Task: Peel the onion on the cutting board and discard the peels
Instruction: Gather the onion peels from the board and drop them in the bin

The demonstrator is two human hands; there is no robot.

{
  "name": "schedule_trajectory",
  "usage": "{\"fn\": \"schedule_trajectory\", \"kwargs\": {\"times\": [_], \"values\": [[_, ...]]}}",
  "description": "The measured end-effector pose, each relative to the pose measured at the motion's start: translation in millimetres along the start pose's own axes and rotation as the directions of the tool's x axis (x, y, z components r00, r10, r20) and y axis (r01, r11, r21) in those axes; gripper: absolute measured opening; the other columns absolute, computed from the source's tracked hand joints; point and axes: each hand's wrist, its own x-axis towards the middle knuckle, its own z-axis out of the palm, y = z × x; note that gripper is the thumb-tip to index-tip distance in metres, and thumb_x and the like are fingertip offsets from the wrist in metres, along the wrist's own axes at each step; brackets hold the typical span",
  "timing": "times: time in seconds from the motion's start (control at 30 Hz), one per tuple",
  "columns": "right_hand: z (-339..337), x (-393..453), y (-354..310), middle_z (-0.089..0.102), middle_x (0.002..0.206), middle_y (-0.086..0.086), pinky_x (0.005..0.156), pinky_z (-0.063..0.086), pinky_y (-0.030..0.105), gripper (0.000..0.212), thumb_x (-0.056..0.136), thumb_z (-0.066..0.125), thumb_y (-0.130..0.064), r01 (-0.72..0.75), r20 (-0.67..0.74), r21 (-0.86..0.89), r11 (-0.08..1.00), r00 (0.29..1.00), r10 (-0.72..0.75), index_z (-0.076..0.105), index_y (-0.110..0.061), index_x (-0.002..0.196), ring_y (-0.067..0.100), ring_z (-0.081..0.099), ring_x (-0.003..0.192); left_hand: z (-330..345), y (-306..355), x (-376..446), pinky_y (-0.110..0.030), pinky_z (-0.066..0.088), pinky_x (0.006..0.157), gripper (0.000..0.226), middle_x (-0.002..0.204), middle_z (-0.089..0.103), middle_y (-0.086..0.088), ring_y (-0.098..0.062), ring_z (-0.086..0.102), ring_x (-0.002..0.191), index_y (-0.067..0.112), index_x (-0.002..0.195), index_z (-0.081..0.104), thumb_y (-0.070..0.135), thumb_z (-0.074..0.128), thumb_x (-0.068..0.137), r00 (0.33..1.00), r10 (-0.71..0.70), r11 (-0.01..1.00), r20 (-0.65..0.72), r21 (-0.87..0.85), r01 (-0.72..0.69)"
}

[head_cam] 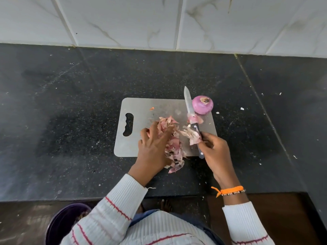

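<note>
So the peeled onion (202, 105) sits at the far right corner of the grey cutting board (141, 106) on the black worktop (70, 103). Left hand (155, 145) lies with fingers spread flat over the heap of peels (174, 147), which spills off the board's near edge. Right hand (215, 149) pinches a small clump of peel right at the knife (191, 117) handle, blade pointing away beside the onion.
</note>
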Motion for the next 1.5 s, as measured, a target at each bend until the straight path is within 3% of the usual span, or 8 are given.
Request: {"fn": "schedule_trajectory", "kwargs": {"times": [0.1, 0.27, 0.57, 0.77, 0.93, 1.03, 1.27, 1.5], "values": [[-6, -8, 8, 0.067, 0.087, -0.009, 0.064, 0.048, 0.02, 0.024, 0.086, 0.063, -0.009, 0.0, -0.054, -0.109, 0.994, 0.999, -0.006, 0.067, -0.017, 0.108, 0.004, 0.061, 0.075, 1, 0, 3, -0.044, 0.034, 0.102, 0.099, 0.15, 0.004, -0.005, -0.033, 0.014, 0.128, 0.039, 0.146, 0.014, 0.033, 0.078, 0.07, 1.0, -0.011, 1.0, -0.007, 0.003, 0.011], [6, -4, 10, 0.063, 0.115, 0.002, 0.086, 0.04, 0.018, 0.033, 0.088, 0.059, -0.003, 0.059, -0.044, -0.269, 0.961, 0.996, -0.073, 0.056, -0.01, 0.12, 0.015, 0.058, 0.108, 0, 1, 7, -0.044, 0.032, 0.103, 0.093, 0.149, 0.011, -0.007, -0.034, 0.015, 0.129, 0.035, 0.146, 0.015, 0.031, 0.073, 0.073, 0.999, -0.027, 0.998, -0.031, -0.061, 0.025], [23, 18, -16, 0.06, 0.123, 0.003, 0.079, 0.041, 0.023, 0.031, 0.1, 0.039, -0.019, 0.061, 0.108, -0.293, 0.954, 0.994, -0.03, 0.047, -0.014, 0.13, 0.017, 0.057, 0.111, 5, -1, 10, -0.042, 0.03, 0.102, 0.087, 0.148, 0.017, -0.008, -0.032, 0.019, 0.126, 0.028, 0.145, 0.023, 0.035, 0.072, 0.074, 0.993, -0.028, 0.995, -0.115, -0.102, 0.016], [9, 10, 2, 0.061, 0.116, 0.008, 0.083, 0.042, 0.034, 0.029, 0.097, 0.042, -0.009, 0.147, -0.026, -0.43, 0.891, 0.984, -0.175, 0.052, -0.011, 0.124, 0.022, 0.047, 0.098, -5, -2, 8, -0.051, 0.008, 0.114, 0.089, 0.156, -0.003, 0.001, -0.033, -0.009, 0.141, 0.038, 0.147, 0.011, 0.041, 0.068, 0.078, 0.997, 0.071, 0.986, -0.041, -0.148, -0.076], [-8, -11, 31, 0.06, 0.113, 0.013, 0.072, 0.024, 0.021, 0.028, 0.093, 0.047, -0.003, 0.121, -0.185, -0.548, 0.827, 0.947, -0.262, 0.054, -0.006, 0.119, 0.016, 0.035, 0.091, 1, 3, 7, -0.051, -0.008, 0.112, 0.114, 0.156, -0.019, 0.004, -0.034, -0.029, 0.138, 0.04, 0.147, -0.003, 0.052, 0.076, 0.065, 0.985, 0.137, 0.985, 0.107, -0.116, -0.125], [-16, -20, 42, 0.054, 0.112, 0.016, 0.076, 0.032, 0.03, 0.026, 0.091, 0.05, -0.001, 0.09, -0.229, -0.573, 0.814, 0.937, -0.265, 0.055, -0.004, 0.117, 0.018, 0.037, 0.092, 5, 2, 6, -0.052, -0.01, 0.111, 0.113, 0.155, -0.022, 0.004, -0.034, -0.032, 0.136, 0.039, 0.147, -0.005, 0.045, 0.076, 0.068, 0.984, 0.125, 0.988, 0.13, -0.102, -0.112], [-5, -25, 49, 0.051, 0.11, 0.017, 0.079, 0.043, 0.041, 0.026, 0.089, 0.051, 0.003, 0.057, -0.201, -0.6, 0.798, 0.955, -0.219, 0.055, -0.003, 0.115, 0.029, 0.045, 0.094, 12, -5, 5, -0.047, -0.006, 0.114, 0.102, 0.156, -0.016, 0.0, -0.033, -0.024, 0.14, 0.034, 0.148, 0.001, 0.039, 0.072, 0.075, 0.993, 0.113, 0.987, 0.024, -0.12, -0.109], [31, -16, 22, 0.047, 0.114, 0.014, 0.084, 0.039, 0.039, 0.029, 0.089, 0.05, 0.003, 0.213, 0.029, -0.57, 0.794, 0.971, -0.239, 0.052, -0.004, 0.117, 0.028, 0.044, 0.099, 16, -10, 7, -0.042, 0.002, 0.116, 0.108, 0.157, -0.011, -0.007, -0.028, -0.014, 0.144, 0.024, 0.148, -0.005, 0.027, 0.074, 0.075, 0.989, 0.109, 0.965, -0.104, -0.23, -0.13]]}}
